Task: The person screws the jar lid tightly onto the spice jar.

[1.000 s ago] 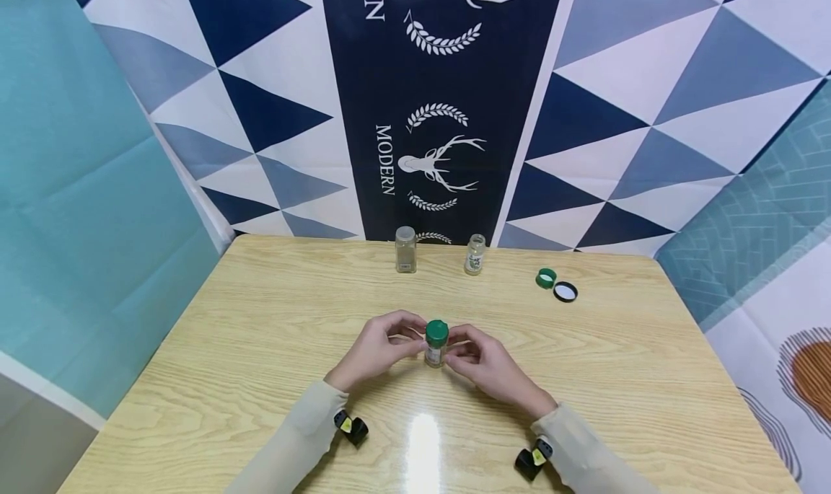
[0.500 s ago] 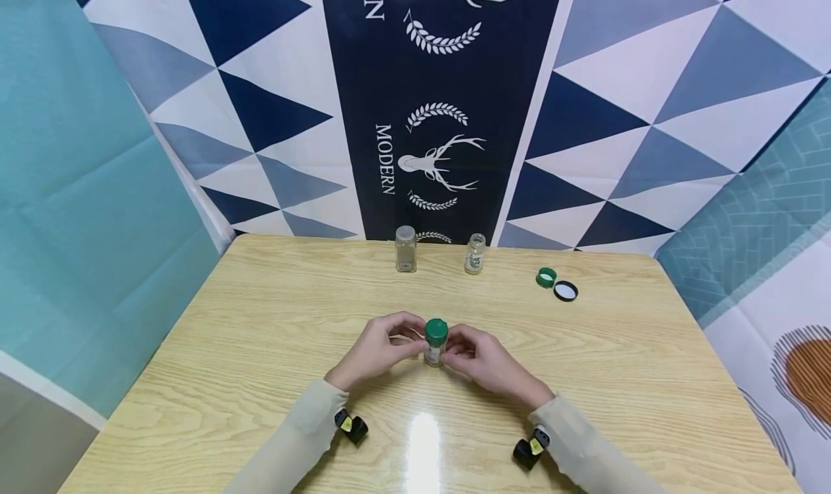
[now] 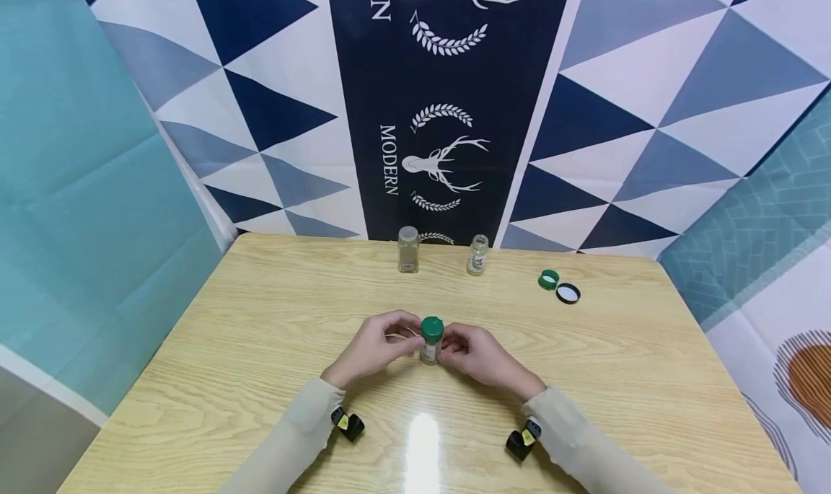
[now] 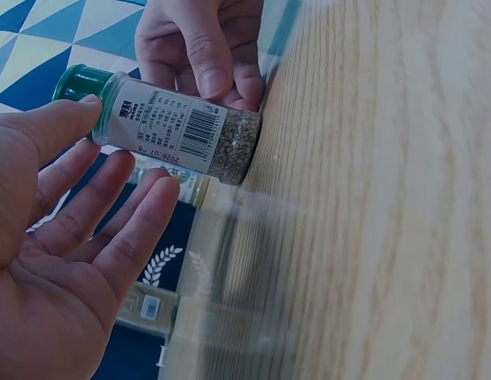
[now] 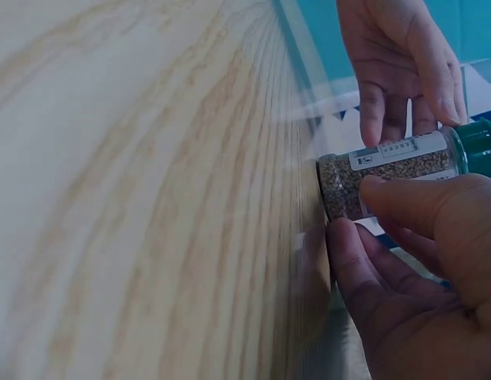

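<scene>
A small clear spice jar [image 3: 429,353] with a green cap [image 3: 432,327] stands on the wooden table between both hands. Pale brown seeds and a printed white label [image 4: 168,127] show in the left wrist view. My left hand [image 3: 376,348] holds the jar near the top, its thumb against the cap and the other fingers spread on the far side. Lower down, my right hand [image 3: 483,358] grips the jar's body; its thumb [image 5: 404,198] lies across the seed-filled part in the right wrist view. The jar's base appears to rest on the table.
At the table's back edge stand a square jar [image 3: 408,250] and an uncapped small glass jar [image 3: 477,256]. To their right lie a green cap [image 3: 548,279] and a black ring-like lid [image 3: 568,293]. A patterned cloth [image 3: 454,104] hangs behind the table [image 3: 273,314].
The jar has shifted slightly left together with the right hand, whose fingers now sit closer around it. My left hand stays at the cap. The head view has turned a little.
</scene>
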`<state>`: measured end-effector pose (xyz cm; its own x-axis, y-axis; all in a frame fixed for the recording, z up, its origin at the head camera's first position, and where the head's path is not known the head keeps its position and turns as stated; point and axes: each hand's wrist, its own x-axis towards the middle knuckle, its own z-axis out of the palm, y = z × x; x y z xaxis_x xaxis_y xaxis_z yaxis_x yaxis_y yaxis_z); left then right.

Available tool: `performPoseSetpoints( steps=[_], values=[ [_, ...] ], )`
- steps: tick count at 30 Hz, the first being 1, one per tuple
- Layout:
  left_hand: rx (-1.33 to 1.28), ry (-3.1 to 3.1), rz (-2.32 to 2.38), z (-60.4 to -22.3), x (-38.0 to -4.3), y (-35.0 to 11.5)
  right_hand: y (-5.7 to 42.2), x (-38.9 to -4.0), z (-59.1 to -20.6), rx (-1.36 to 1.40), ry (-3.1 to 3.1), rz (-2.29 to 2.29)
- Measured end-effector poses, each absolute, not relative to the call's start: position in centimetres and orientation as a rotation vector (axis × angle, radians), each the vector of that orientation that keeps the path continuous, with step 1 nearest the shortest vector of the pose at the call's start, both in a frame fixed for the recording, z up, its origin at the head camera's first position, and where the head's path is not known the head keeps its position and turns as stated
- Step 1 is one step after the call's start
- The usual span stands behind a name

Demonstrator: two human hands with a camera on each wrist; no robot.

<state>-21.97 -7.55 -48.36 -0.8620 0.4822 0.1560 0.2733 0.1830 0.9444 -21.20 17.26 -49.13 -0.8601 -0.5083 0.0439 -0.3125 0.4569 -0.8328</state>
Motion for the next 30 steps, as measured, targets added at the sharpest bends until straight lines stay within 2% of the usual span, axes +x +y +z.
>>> performPoseSetpoints(
  steps=[30],
  values=[
    [0.565, 2.424, 1.85, -49.1, -23.4, -10.5, 12.6, -24.2, -48.6, -0.621, 2.535, -1.426]
  ],
)
